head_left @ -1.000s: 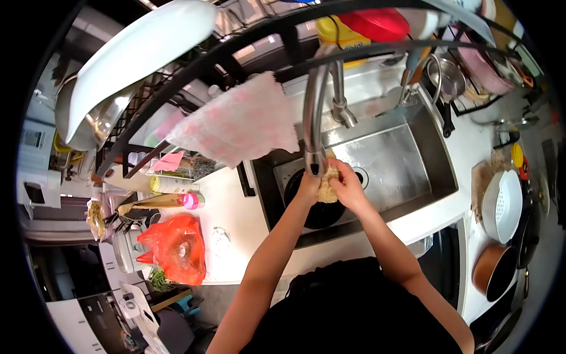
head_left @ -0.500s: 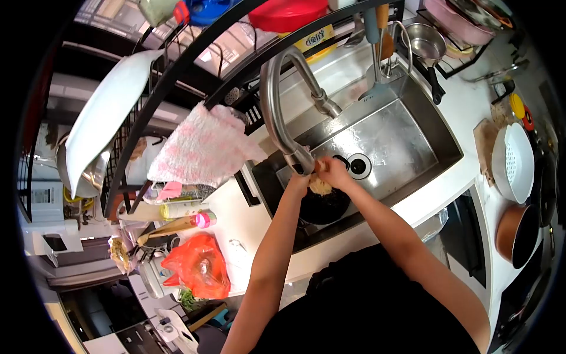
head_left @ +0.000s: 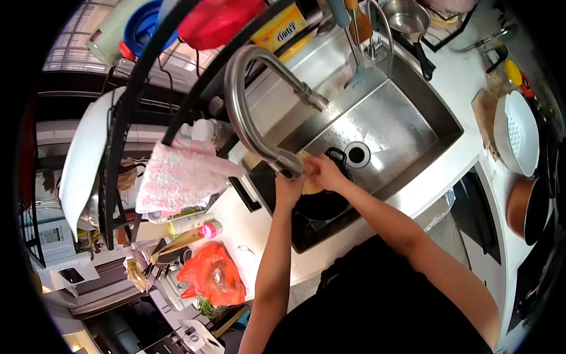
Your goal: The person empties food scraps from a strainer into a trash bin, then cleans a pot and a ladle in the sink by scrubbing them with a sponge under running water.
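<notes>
Beige spongy piece (head_left: 311,185): pinched between the fingers of the left hand (head_left: 289,190) and right hand (head_left: 328,174), above the pan.
Black pan (head_left: 323,207): inside the sink, beneath the hands.
Steel sink (head_left: 392,144): shiny bottom, round drain (head_left: 356,155) just beside the pan.
Tap (head_left: 237,97): arched, its head close over the hands.
White counter (head_left: 445,97): borders the sink; red bag (head_left: 213,276) on the left stretch, white basin (head_left: 519,133) at far right.
Black rack (head_left: 128,88): pink-and-white cloth (head_left: 177,177) hanging.
</notes>
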Demonstrator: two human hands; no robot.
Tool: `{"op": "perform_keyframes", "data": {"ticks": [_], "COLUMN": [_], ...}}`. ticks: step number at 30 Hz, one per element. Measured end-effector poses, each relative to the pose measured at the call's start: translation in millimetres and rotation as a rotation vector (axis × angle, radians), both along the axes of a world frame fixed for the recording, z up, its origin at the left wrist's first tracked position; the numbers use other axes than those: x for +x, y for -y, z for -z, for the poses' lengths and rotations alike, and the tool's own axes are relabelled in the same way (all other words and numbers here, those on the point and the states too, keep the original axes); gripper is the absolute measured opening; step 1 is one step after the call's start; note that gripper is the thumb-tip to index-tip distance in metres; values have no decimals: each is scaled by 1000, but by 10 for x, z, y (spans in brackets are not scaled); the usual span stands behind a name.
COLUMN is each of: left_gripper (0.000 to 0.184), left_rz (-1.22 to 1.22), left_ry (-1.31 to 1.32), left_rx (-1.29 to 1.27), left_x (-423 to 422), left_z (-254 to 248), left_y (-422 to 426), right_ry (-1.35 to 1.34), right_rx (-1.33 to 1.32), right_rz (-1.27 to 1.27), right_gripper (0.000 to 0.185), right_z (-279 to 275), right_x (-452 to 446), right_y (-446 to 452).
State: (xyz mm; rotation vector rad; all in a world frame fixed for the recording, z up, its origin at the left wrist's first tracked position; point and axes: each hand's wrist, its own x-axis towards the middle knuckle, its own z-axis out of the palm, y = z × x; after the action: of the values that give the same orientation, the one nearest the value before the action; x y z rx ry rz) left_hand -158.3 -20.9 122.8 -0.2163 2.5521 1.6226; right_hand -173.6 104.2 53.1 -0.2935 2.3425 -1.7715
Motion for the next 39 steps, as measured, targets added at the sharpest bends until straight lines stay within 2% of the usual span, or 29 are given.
{"op": "perform_keyframes", "data": {"ticks": [3,4,5,6,7,9,10,11,13,14,15,17,18,20,21,22,23,24,25,26,27,28,29,30,31,33,34,37,39], "left_gripper": [9,12,14,16,16,18,21,21,34,44,40,39,39,42,42,42,43,36,36,32,29,18,18,13,8,9,11,14,13], "left_rz": [95,222,357,333,336,303,393,394,338,273,202,-124,-125,-393,-403,-514,-625,-790,-795,-681,-543,-676,-674,-524,-376,-447,-448,-411,-432], "left_ry": [36,-6,-50,23,26,-41,12,10,193,262,359,472,473,462,465,580,692,768,765,951,1134,1071,1075,1036,993,946,923,910,839], "left_rx": [-33,-62,-94,-29,-28,-99,-181,-180,-233,-141,71,747,745,1046,1055,1069,1080,980,986,1222,1451,1113,1113,1064,1012,913,840,733,705], "left_x": [83,147,181,257,303,488,569,682,876,973,1032,1110,1116,1104,1106,1047,979,912,940,1000,1049,1059,1133,1207,1246,1281,1321,1406,1424], "left_z": [-50,34,17,-9,-66,-136,-50,-26,26,88,158,279,337,409,430,394,349,330,544,933,1145,1043,966,877,778,508,425,236,108], "left_y": [98,150,171,199,187,173,272,276,238,201,164,68,24,-41,-58,-114,-170,-263,-140,87,211,127,123,162,168,77,67,102,142], "right_ry": [-76,-23,27,39,13,-64,-54,-46,41,70,96,224,208,197,189,209,211,203,194,173,111,109,114,190,192,123,-8,-95,-240], "right_rx": [-20,101,220,199,138,141,118,93,211,346,481,643,592,493,400,345,354,262,168,109,160,282,400,586,583,681,689,802,880], "right_rz": [2,-134,-262,-260,-294,-350,-374,-399,-393,-442,-488,-567,-550,-455,-365,-258,-271,-229,-184,-222,-313,-434,-563,-687,-687,-636,-611,-561,-638], "right_gripper": [32,31,30,26,27,34,34,34,30,29,29,29,29,28,27,29,29,29,29,28,28,30,33,32,32,31,29,28,31], "right_z": [353,448,368,287,-40,-124,35,298,642,794,949,1195,1581,1495,1421,1339,1327,1310,1293,1307,1301,1176,1023,1038,1054,1151,1372,1217,872], "right_x": [-77,-128,-201,-158,-108,77,106,148,202,227,233,268,301,313,352,354,354,332,314,312,317,330,372,353,333,327,318,27,-74], "right_y": [97,93,88,101,35,80,131,229,318,337,337,267,297,165,85,75,82,95,119,177,235,267,317,402,405,431,499,481,348]}}
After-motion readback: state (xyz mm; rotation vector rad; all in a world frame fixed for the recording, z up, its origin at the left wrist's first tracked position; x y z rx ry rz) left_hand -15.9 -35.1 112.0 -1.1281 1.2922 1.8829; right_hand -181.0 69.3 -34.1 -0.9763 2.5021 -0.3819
